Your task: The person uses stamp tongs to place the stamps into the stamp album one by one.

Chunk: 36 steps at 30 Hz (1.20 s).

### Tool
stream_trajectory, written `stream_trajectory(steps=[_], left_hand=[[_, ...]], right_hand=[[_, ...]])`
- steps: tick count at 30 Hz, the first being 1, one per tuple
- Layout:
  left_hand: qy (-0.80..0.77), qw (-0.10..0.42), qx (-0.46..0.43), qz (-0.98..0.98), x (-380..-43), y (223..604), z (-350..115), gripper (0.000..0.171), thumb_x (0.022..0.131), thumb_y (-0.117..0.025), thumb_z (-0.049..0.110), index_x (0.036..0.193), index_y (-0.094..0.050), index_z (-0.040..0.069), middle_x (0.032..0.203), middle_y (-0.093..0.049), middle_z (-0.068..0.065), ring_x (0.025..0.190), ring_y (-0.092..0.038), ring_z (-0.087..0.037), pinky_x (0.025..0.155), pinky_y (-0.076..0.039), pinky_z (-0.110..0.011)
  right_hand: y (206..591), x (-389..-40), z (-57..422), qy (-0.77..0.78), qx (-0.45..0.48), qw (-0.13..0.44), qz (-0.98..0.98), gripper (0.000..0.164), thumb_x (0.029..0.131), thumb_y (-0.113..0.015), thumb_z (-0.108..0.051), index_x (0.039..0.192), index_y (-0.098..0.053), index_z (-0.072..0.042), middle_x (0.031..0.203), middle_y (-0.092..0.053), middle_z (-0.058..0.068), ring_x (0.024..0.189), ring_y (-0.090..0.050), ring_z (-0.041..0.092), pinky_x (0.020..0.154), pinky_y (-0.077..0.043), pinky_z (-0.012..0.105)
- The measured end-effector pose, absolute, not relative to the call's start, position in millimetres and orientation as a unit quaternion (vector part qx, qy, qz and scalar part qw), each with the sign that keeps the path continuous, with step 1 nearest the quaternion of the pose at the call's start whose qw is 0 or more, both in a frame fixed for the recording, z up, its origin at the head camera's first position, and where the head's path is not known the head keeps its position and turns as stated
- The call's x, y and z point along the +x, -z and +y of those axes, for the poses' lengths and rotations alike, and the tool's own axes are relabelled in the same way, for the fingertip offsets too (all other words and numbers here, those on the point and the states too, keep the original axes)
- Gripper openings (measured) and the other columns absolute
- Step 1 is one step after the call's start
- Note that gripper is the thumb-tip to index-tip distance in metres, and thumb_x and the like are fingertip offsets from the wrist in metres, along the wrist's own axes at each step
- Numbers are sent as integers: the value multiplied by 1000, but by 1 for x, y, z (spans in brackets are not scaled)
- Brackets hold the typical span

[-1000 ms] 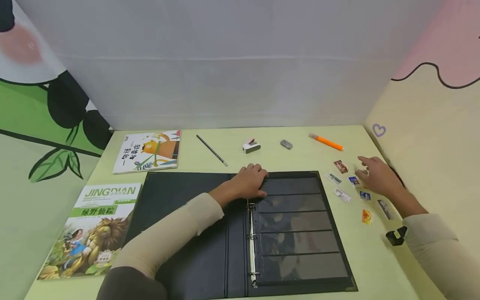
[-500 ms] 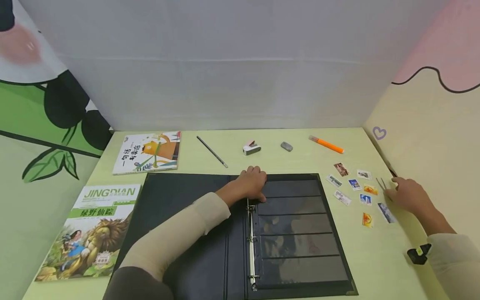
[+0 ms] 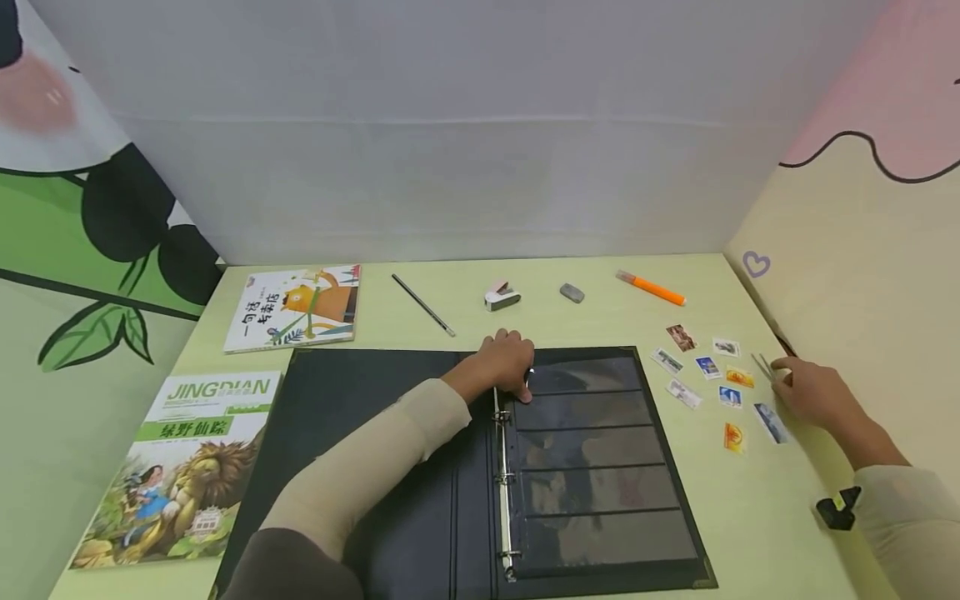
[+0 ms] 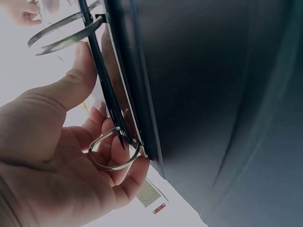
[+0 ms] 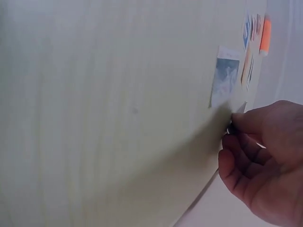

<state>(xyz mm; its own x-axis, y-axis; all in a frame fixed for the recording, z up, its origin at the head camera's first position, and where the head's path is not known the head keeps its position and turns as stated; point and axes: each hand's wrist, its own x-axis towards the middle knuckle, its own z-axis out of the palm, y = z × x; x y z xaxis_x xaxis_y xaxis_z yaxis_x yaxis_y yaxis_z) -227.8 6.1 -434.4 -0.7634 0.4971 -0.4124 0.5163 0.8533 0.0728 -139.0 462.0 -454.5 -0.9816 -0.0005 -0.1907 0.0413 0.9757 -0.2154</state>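
An open black ring binder lies on the table, with a sheet of clear-pocketed black page on its rings. My left hand holds the binder's top edge beside the uppermost ring. In the left wrist view, the thumb lies against the page edge and the fingers curl at the binder's end, near a metal ring. My right hand pinches metal tweezers at the table's right side, tips spread and pointing away. Several small stamps, among them a blue one and an orange one, lie left of it.
Behind the binder are a pencil, a small white-and-black stapler, a grey eraser and an orange marker. Two books, a white one and a green-titled one, lie at left. Walls bound the table's back and sides.
My right hand has moved right and toward me from above the stamps, uncovering some of them, and the tweezers now show in its fingers. My left hand stays at the binder's top edge.
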Motion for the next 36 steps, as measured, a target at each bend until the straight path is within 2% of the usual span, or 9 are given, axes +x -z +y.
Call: stream_trajectory(steps=[6,11,15,18,23,26,31,33,36], left_hand=[[41,220,260,939,-228,433,10,54,70,-78,53,104,-54,18,105,-51,-3,95,-39,-22,80,-34,-36],[44,214,258,941,-228,431,13,57,69,-79,52,106,-53,17,104,-52,-2,97,-40,-22,84,-35,-37],[29,211,255,943,-228,432,11,59,67,-81,51,105,-50,17,99,-52,-1,95,-41,-22,82,-34,-37],[12,209,254,944,-228,434,9,59,66,-82,48,105,-50,18,100,-52,-1,95,-41,-21,83,-33,-37],[5,195,269,943,-225,436,5,59,70,-80,49,111,-51,19,108,-52,-2,98,-42,-21,87,-37,-39],[1,182,280,943,-221,436,1,58,73,-78,50,114,-50,19,113,-52,-3,101,-43,-22,89,-38,-39],[-18,163,293,942,-214,435,-5,56,76,-76,48,117,-51,20,117,-52,-2,106,-46,-22,92,-40,-40],[-23,161,297,941,-212,434,-7,56,77,-75,48,118,-51,19,118,-52,-3,107,-46,-22,93,-41,-40],[-23,156,300,941,-210,433,-9,57,78,-74,48,120,-51,19,119,-53,-3,108,-46,-22,94,-41,-40]], right_hand=[[447,-143,468,131,8,123,984,39,92,-49,-13,120,-52,14,90,-60,22,72,-51,24,56,-36,30],[440,-143,466,202,21,146,968,39,96,-50,-21,119,-52,11,102,-59,23,82,-53,24,61,-42,28],[435,-146,457,254,11,162,953,48,99,-51,-30,129,-46,7,107,-60,19,86,-55,19,67,-45,27],[430,-151,446,282,-2,163,945,48,101,-47,-29,135,-42,4,101,-59,15,84,-54,18,67,-45,28],[423,-161,424,330,-12,177,927,35,104,-33,-21,125,-48,3,90,-52,13,78,-51,20,64,-42,30],[423,-168,409,335,-27,188,923,39,104,-26,-22,125,-49,2,105,-53,19,92,-51,26,71,-44,32],[427,-180,390,283,-68,176,940,51,106,-22,-35,126,-56,-2,137,-48,28,120,-47,43,93,-43,53],[429,-186,385,246,-86,162,952,52,105,-26,-39,121,-60,-5,132,-55,26,115,-53,42,92,-43,55],[433,-197,381,200,-110,145,963,42,104,-35,-37,109,-64,-7,103,-66,18,87,-58,28,75,-46,42]])
